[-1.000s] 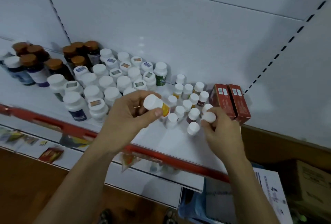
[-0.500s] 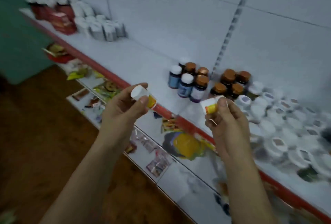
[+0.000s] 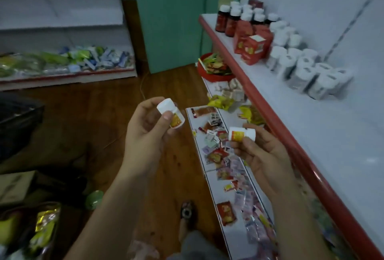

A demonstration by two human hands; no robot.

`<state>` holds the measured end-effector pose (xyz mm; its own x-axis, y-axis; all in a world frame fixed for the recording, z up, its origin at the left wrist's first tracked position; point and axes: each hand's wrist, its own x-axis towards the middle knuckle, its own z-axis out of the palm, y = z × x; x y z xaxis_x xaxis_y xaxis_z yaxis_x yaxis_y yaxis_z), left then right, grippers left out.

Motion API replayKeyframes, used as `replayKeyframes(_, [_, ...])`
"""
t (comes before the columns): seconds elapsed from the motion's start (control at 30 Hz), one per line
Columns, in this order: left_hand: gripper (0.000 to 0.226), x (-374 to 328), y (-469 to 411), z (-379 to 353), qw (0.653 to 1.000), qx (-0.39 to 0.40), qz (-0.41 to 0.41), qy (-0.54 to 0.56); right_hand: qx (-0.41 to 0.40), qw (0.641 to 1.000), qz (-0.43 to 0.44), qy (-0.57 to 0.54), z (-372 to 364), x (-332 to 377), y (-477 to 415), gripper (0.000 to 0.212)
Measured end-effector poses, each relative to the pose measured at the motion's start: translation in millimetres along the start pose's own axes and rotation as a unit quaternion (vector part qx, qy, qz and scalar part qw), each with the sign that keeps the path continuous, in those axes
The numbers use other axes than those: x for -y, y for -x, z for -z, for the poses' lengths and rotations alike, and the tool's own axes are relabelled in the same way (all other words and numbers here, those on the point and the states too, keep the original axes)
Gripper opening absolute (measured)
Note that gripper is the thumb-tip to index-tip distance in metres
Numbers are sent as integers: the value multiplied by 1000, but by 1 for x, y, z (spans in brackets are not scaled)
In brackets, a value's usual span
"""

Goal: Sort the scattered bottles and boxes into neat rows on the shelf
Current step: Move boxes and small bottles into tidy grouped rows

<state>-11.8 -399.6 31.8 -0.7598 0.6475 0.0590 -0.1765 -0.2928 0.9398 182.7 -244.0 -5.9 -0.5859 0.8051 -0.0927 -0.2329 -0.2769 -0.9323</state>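
My left hand [image 3: 145, 135] holds a small white bottle with a yellow-orange label [image 3: 171, 115] between thumb and fingers, cap up and to the left. In my right hand [image 3: 261, 151] I pinch a second small white bottle of the same kind [image 3: 242, 133], lying sideways. Both hands hover over the wooden floor and the lower shelf, left of the white shelf with the red front edge [image 3: 276, 122]. On that shelf stand red boxes [image 3: 252, 47], dark red bottles [image 3: 225, 21] and a group of white bottles [image 3: 305, 70], all blurred.
A lower shelf [image 3: 214, 176] under my hands is strewn with small sachets. A red bowl of packets [image 3: 216, 67] sits further along. A teal door [image 3: 172, 16] and another shelf unit with packets [image 3: 62, 62] stand across the wooden floor. My foot [image 3: 187, 216] shows below.
My view has swung left along the shelf; the brown-capped bottles have left view and the red boxes now appear. Both hands still hold their small bottles, now away from the shelf top.
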Motion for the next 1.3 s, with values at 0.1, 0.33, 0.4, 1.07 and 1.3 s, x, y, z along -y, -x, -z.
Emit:
replayKeyframes(0.1, [42, -12, -89, 24, 998, -54, -15, -37, 31, 999, -11, 32, -47, -5, -108, 33])
replayKeyframes(0.33, [40, -38, -254, 74, 986, -133, -52, -81, 104, 988, 28, 109, -151, 13, -314, 27])
replayKeyframes(0.4, [44, -34, -298, 86, 986, -135, -53, -77, 104, 988, 35, 107, -168, 12, -361, 26])
replayKeyframes(1.07, [28, 33, -871, -1, 979, 194, 58, -10, -275, 949, 97, 118, -231, 25, -760, 18])
replayKeyframes(1.3, [41, 92, -969, -68, 955, 275, 103, -46, -405, 902, 116, 90, -192, 36, -849, 14])
